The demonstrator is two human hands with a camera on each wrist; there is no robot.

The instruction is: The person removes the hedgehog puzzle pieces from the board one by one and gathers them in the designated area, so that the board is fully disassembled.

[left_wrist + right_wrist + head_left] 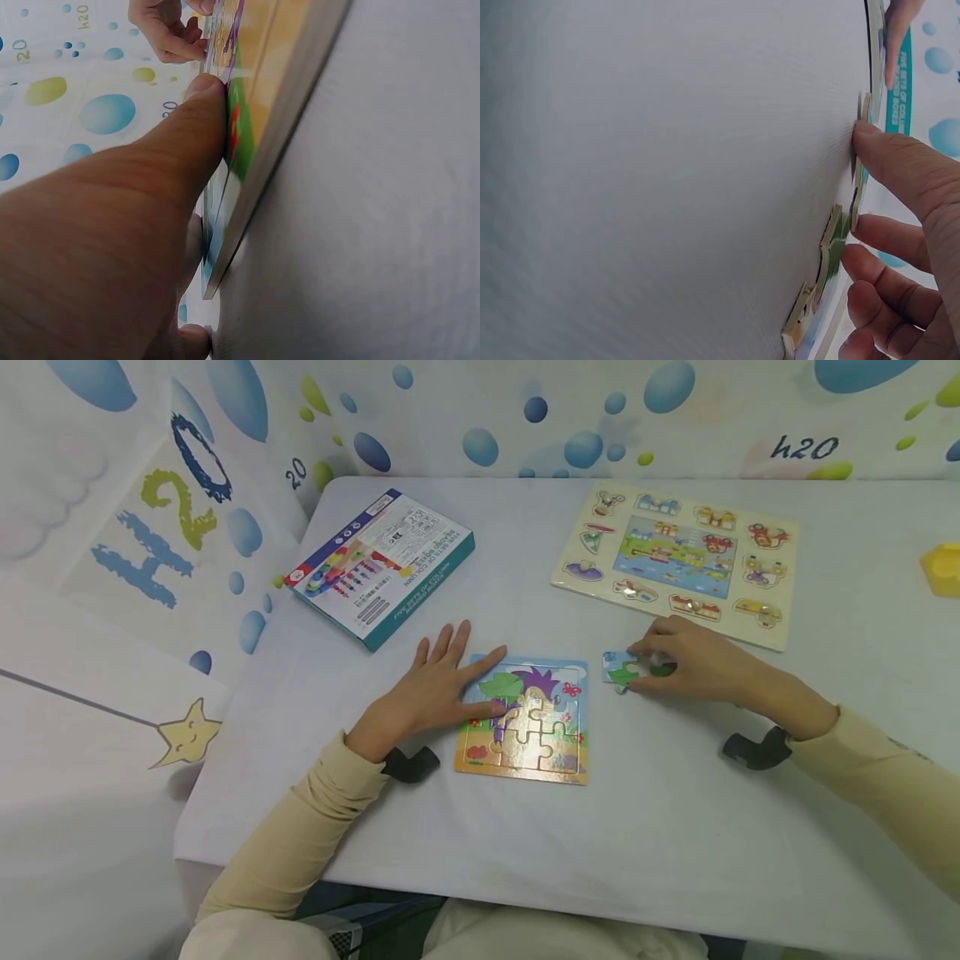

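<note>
A framed jigsaw puzzle (536, 752) lies flat near the middle of the head view, showing a cartoon figure with spiky purple hair. The left hand (442, 689) rests with its fingers spread at the puzzle's left side, the thumb on the picture and the index finger crossing the upper left corner. The right hand (693, 664), just right of centre, pinches a blue-and-green puzzle piece (617, 664) between thumb and index finger — well apart from the puzzle's right edge. In the right wrist view, a green piece (838, 240) lies just below the pinched one, close to the other fingertips.

Beyond, at upper right, lies a wooden picture board (663, 589); at upper left, a white-and-teal box (382, 568) sits at a slant. A yellow object (941, 568) — cut off by the right edge — rests on the white tablecloth (660, 827).
</note>
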